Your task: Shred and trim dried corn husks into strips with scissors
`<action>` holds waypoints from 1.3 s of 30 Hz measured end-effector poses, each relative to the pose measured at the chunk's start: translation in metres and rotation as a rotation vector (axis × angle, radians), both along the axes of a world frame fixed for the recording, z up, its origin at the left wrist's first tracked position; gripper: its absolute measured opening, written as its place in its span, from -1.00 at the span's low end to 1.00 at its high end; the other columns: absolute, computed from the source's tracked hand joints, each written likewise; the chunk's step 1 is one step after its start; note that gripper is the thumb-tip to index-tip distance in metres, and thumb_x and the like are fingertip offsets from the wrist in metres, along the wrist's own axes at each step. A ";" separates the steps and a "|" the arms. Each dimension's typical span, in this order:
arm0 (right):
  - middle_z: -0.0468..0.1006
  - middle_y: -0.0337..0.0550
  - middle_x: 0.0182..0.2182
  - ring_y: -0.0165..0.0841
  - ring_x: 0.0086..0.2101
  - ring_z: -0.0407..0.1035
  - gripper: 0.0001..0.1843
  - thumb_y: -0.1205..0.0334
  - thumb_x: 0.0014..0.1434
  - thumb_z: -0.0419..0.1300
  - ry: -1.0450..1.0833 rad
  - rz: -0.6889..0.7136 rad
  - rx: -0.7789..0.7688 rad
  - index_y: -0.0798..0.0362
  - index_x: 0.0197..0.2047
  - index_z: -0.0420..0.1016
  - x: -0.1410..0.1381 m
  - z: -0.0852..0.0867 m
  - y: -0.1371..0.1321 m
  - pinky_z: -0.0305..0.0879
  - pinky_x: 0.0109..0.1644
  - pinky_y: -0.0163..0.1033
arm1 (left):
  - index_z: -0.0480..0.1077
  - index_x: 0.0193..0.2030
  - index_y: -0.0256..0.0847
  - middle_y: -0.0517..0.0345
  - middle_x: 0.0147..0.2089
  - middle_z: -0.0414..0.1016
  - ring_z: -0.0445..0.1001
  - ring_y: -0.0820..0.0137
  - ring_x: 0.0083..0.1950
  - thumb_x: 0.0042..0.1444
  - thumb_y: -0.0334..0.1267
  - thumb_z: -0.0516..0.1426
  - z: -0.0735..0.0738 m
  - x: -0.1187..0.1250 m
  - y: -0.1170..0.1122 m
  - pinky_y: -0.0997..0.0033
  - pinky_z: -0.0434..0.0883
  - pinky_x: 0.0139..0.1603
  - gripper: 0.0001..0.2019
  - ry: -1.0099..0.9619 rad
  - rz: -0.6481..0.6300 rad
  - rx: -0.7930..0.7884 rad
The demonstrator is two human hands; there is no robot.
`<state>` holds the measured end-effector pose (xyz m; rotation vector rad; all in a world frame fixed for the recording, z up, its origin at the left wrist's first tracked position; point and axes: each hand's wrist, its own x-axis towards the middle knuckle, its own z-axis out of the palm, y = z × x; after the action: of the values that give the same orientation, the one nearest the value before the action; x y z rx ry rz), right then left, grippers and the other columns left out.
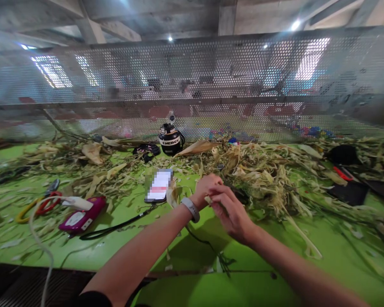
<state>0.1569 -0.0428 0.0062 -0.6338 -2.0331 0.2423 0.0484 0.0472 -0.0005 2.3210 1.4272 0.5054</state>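
Observation:
My left hand [207, 187], with a grey band on its wrist, and my right hand [231, 211] meet above the green table [275, 251]. Both are closed in a pinch on a pale dried leaf strip [208, 199] held between them. Just beyond my hands lies a big heap of dried leaf strips [269, 179]. A phone [160, 186] stands tilted to the left of my left hand, with a black cable running from it.
A pink power bank [81, 215] with a white cable, and red and yellow scissors [40, 204], lie at the left. A black jug [170, 138] stands at the back before a perforated metal screen [211, 76]. Dark objects [348, 192] lie at the right.

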 end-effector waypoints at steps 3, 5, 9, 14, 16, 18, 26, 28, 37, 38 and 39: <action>0.40 0.03 -0.13 -0.32 -0.01 0.30 -0.84 0.46 0.19 -0.01 -0.055 0.128 -0.010 0.07 -0.17 0.27 -0.001 0.000 -0.004 0.25 0.10 -0.12 | 0.49 -0.30 -0.21 0.07 -0.24 0.51 0.42 0.36 -0.25 0.06 -0.21 0.05 0.000 -0.001 -0.001 0.43 0.34 -0.22 -0.78 0.011 0.056 0.038; 0.39 0.05 -0.09 -0.31 0.02 0.27 -0.82 0.45 0.19 -0.01 -0.078 0.167 -0.015 0.07 -0.15 0.26 -0.002 0.000 -0.005 0.23 0.12 -0.12 | 0.49 -0.30 -0.23 0.05 -0.24 0.51 0.42 0.36 -0.26 0.06 -0.21 0.06 0.000 -0.002 -0.001 0.42 0.34 -0.22 -0.79 0.011 0.075 0.051; 0.39 0.05 -0.08 -0.29 0.01 0.27 -0.89 0.42 0.21 0.00 -0.047 0.032 -0.025 0.06 -0.23 0.28 -0.002 -0.004 -0.002 0.15 0.16 0.00 | 0.50 -0.33 -0.23 0.04 -0.27 0.51 0.42 0.38 -0.29 0.06 -0.22 0.08 -0.003 -0.004 -0.003 0.46 0.35 -0.28 -0.81 0.024 0.025 0.014; 0.40 0.05 -0.06 -0.31 0.01 0.27 -0.90 0.42 0.20 0.01 -0.151 0.175 -0.012 0.07 -0.22 0.27 -0.005 -0.005 -0.006 0.20 0.13 -0.06 | 0.50 -0.30 -0.17 0.06 -0.22 0.51 0.44 0.33 -0.23 0.06 -0.22 0.07 -0.009 0.000 -0.002 0.41 0.36 -0.20 -0.81 0.019 0.060 0.073; 0.39 0.05 -0.05 -0.30 0.03 0.25 -0.89 0.42 0.20 0.01 -0.143 0.164 -0.011 0.06 -0.22 0.27 -0.004 -0.005 -0.006 0.19 0.13 -0.06 | 0.49 -0.31 -0.19 0.06 -0.24 0.51 0.44 0.33 -0.23 0.05 -0.22 0.07 -0.011 0.001 -0.001 0.41 0.36 -0.21 -0.81 0.026 0.052 0.059; 0.39 0.05 -0.05 -0.30 0.03 0.25 -0.89 0.42 0.20 0.00 -0.089 0.084 -0.031 0.06 -0.22 0.27 -0.003 -0.005 -0.004 0.18 0.13 -0.05 | 0.49 -0.32 -0.19 0.07 -0.27 0.52 0.44 0.36 -0.26 0.06 -0.20 0.07 -0.011 0.001 -0.001 0.43 0.36 -0.25 -0.80 0.027 0.010 0.035; 0.40 0.05 -0.08 -0.32 0.02 0.26 -0.90 0.41 0.21 -0.01 -0.107 0.144 -0.006 0.07 -0.22 0.26 -0.005 -0.002 -0.004 0.21 0.12 -0.10 | 0.49 -0.30 -0.22 0.03 -0.20 0.50 0.43 0.33 -0.19 0.06 -0.23 0.07 -0.007 0.006 -0.002 0.39 0.37 -0.17 -0.80 0.058 0.006 0.030; 0.39 0.06 -0.10 -0.31 -0.01 0.27 -0.90 0.41 0.22 -0.02 -0.028 0.027 -0.046 0.07 -0.24 0.26 -0.004 -0.001 -0.002 0.24 0.08 -0.10 | 0.49 -0.33 -0.20 0.05 -0.22 0.51 0.43 0.34 -0.21 0.06 -0.23 0.06 -0.007 0.006 -0.001 0.41 0.37 -0.20 -0.82 0.058 -0.029 0.021; 0.40 0.02 -0.14 -0.34 -0.06 0.30 -0.89 0.38 0.23 -0.02 0.090 0.006 -0.106 0.06 -0.27 0.30 0.010 0.009 0.010 0.27 0.02 -0.17 | 0.44 -0.23 -0.26 0.01 -0.21 0.51 0.44 0.29 -0.17 0.04 -0.29 0.08 -0.022 -0.006 0.003 0.40 0.35 -0.14 -0.81 -0.006 -0.049 0.073; 0.40 0.01 -0.15 -0.33 -0.08 0.31 -0.89 0.35 0.23 -0.02 0.145 -0.066 -0.139 0.06 -0.29 0.31 0.016 0.010 0.017 0.27 0.00 -0.16 | 0.43 -0.19 -0.27 0.00 -0.20 0.51 0.44 0.29 -0.15 0.04 -0.28 0.08 -0.025 -0.008 0.003 0.40 0.35 -0.12 -0.79 -0.018 -0.064 0.098; 0.40 0.00 -0.15 -0.32 -0.10 0.31 -0.88 0.30 0.24 -0.02 0.214 -0.135 -0.186 0.06 -0.31 0.31 0.023 0.010 0.025 0.28 -0.01 -0.16 | 0.42 -0.15 -0.28 -0.01 -0.18 0.50 0.44 0.28 -0.13 0.04 -0.28 0.09 -0.027 -0.009 0.002 0.40 0.35 -0.09 -0.76 -0.026 -0.077 0.118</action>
<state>0.1795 -0.0178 0.0167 -0.8214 -1.7673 0.4050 0.0396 0.0490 -0.0272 2.4412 1.3229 0.6107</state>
